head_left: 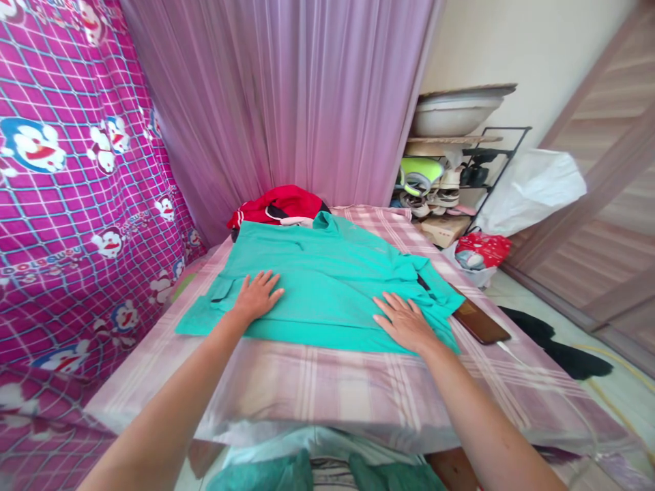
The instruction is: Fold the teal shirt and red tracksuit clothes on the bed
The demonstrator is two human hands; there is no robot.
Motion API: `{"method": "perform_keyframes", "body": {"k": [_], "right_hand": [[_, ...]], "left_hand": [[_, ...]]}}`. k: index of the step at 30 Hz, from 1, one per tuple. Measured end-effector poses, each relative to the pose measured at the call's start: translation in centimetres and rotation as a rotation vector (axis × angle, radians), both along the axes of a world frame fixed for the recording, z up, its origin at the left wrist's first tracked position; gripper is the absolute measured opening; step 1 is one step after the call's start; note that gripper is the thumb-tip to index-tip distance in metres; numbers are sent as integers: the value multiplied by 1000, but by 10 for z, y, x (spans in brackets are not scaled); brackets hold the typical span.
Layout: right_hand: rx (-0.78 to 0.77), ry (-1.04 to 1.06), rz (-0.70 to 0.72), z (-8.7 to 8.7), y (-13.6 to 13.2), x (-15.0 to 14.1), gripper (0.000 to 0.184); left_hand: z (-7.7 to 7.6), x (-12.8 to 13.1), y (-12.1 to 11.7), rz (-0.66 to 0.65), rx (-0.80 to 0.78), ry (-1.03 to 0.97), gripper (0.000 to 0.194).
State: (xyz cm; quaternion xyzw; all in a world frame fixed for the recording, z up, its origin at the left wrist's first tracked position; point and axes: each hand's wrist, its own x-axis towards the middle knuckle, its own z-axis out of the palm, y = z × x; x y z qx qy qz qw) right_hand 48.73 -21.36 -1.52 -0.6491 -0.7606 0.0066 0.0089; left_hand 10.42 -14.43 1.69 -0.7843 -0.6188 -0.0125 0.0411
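Observation:
A turquoise shirt (327, 286) lies spread on the table, its collar toward the far side and its near edge toward me. My left hand (257, 296) rests flat on the left part of the shirt, fingers spread. On the right part lies my right hand (404, 320), palm down with the fingers apart. Neither hand grips the fabric. Some folds and wrinkles show near the right sleeve, where a dark patch peeks out. Just past that sleeve lies a brown phone (481, 320).
Behind the shirt is a red garment heap (286, 199). A plaid cloth (327, 389) covers the table. A white cable (527, 368) runs from the phone over the right edge. Beyond stand a shoe rack (491, 184) and a white bag (537, 184). Curtains (297, 95) hang behind.

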Motion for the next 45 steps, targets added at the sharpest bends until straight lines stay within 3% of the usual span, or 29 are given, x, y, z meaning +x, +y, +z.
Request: {"method": "perform_keyframes", "body": {"k": [4,36,41,45], "right_hand": [[1,-18,-6,-2,1,0,58],[36,38,8,1,0,1,56],[28,146,128,16,17,14,47],[79,200,108,39,48,16,43]], "left_hand": [[-9,-23,-6,58,-68,-5,62],[-15,-22,-4,42,-45,-32,60],[-6,-22,-3,32,-76,-18,60],[7,-25,8,-16,-73,-30,57]]}}
